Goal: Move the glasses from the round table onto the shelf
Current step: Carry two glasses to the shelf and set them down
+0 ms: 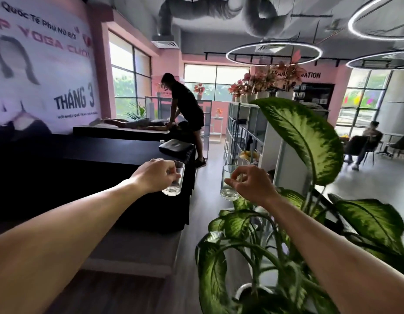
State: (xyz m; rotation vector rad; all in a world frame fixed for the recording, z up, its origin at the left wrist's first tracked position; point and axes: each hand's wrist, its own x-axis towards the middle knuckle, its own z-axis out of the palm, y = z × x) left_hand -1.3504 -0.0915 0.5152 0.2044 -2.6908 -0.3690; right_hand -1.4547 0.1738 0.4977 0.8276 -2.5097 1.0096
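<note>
Hands (pixel 155 175) outstretched, gripping glasses (pixel 175 180)

Near left: long black padded bench (pixel 87 168), running from the near left edge toward the middle; a black cushion (pixel 176 148) lies on its far right end. Below it a grey lower ledge (pixel 137 252) juts out.

Far left, behind it: a 2nd black bench (pixel 119 132) with a person lying flat along its top.

Right of middle: white open shelf unit (pixel 248 130) standing on the floor, several compartments, dark items inside too small to make out. White pots of pink-leaved plants (pixel 262 87) sit in a row on its top.

Grey floor (pixel 212 177) runs between bench and shelf.
</note>
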